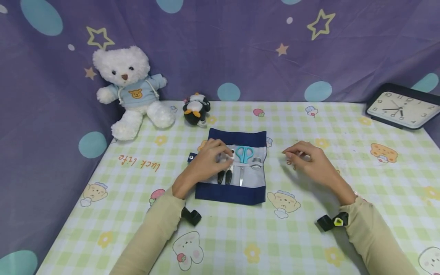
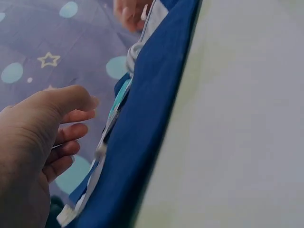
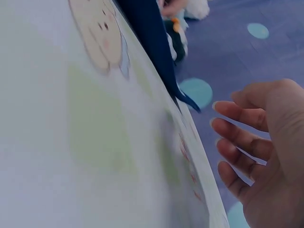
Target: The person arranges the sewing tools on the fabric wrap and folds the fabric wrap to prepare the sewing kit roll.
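Observation:
A navy blue fabric pouch [image 1: 230, 194] lies unfolded on the table, its pale grey inside facing up. Under an elastic band it carries scissors with turquoise handles [image 1: 245, 152], black-ended tools [image 1: 228, 177] and a small round silvery thing [image 1: 256, 163]. Over the pouch's left part hovers my left hand [image 1: 210, 160], hiding some of the tools; in the left wrist view its fingers [image 2: 66, 152] are loosely bent with nothing between them. My right hand [image 1: 314, 162] is held above the tablecloth, right of the pouch, its fingers [image 3: 240, 137] relaxed around nothing.
A white teddy bear [image 1: 132, 91] in a blue hoodie sits at the back left, beside a small penguin plush [image 1: 196, 109]. A black-framed clock [image 1: 402, 109] stands at the back right. Behind the table [image 1: 220, 244] hangs a purple curtain [image 1: 254, 42].

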`<state>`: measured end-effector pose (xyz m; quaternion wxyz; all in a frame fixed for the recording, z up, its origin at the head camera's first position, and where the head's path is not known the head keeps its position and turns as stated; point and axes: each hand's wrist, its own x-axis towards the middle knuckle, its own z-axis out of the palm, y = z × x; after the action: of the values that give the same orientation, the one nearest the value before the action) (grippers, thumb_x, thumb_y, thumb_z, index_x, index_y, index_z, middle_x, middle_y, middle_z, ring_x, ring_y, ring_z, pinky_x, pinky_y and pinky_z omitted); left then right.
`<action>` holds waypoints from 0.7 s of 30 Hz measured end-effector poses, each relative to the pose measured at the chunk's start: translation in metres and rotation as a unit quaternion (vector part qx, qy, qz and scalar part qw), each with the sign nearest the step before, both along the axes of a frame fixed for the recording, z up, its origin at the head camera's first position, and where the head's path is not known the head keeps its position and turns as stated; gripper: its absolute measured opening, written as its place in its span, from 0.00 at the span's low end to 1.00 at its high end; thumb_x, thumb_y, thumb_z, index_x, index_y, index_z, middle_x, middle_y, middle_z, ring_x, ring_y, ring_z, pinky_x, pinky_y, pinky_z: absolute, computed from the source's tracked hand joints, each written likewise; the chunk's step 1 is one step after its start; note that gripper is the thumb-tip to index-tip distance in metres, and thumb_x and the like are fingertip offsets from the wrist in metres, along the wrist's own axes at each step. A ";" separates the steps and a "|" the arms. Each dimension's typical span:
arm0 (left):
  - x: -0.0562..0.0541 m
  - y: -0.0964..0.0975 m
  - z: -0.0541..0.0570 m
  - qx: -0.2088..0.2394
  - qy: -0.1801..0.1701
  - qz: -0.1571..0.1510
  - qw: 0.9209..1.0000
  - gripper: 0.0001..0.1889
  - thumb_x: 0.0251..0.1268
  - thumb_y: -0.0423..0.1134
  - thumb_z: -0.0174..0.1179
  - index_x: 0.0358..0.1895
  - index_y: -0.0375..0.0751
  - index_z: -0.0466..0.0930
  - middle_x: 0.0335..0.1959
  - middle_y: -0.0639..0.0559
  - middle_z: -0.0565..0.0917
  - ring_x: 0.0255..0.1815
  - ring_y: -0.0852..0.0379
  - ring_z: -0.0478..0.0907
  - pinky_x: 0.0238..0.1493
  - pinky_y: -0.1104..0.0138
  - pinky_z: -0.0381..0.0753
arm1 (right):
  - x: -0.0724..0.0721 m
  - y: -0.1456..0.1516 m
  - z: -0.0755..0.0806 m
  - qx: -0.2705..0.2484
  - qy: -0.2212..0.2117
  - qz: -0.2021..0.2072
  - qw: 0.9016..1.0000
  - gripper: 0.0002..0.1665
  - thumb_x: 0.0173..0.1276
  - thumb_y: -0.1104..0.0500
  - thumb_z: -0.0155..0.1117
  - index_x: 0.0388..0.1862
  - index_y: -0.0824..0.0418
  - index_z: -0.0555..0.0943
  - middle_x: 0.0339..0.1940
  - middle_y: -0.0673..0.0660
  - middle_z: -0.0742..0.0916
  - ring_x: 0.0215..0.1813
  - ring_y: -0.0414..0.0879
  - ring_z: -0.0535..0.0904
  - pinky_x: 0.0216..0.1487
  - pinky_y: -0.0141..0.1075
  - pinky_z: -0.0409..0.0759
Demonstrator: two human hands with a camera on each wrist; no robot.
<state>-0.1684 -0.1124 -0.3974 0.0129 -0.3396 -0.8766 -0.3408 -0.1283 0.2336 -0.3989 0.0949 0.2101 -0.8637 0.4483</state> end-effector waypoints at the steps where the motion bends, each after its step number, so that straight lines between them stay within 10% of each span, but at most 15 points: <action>1: 0.000 -0.004 0.000 0.003 -0.003 0.006 1.000 0.06 0.71 0.41 0.68 0.44 0.43 0.88 0.45 0.52 0.80 0.48 0.52 0.70 0.53 0.54 0.70 | 0.002 0.005 0.001 0.004 0.000 -0.006 1.000 0.08 0.74 0.68 0.66 0.46 0.62 0.89 0.39 0.52 0.88 0.40 0.39 0.79 0.43 0.26 0.75; 21: 0.005 -0.053 0.004 0.017 -0.047 0.072 0.996 0.06 0.68 0.39 0.71 0.44 0.43 0.87 0.49 0.49 0.82 0.56 0.47 0.71 0.59 0.50 0.71 | 0.053 0.094 -0.003 0.108 -0.103 -0.161 0.976 0.14 0.78 0.54 0.65 0.56 0.58 0.87 0.53 0.57 0.86 0.43 0.25 0.75 0.41 0.22 0.71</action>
<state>-0.1630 -0.1658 -0.3931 0.0026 -0.2588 -0.8924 -0.3697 -0.0753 0.3280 -0.4019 0.0534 0.0297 -0.9345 0.3506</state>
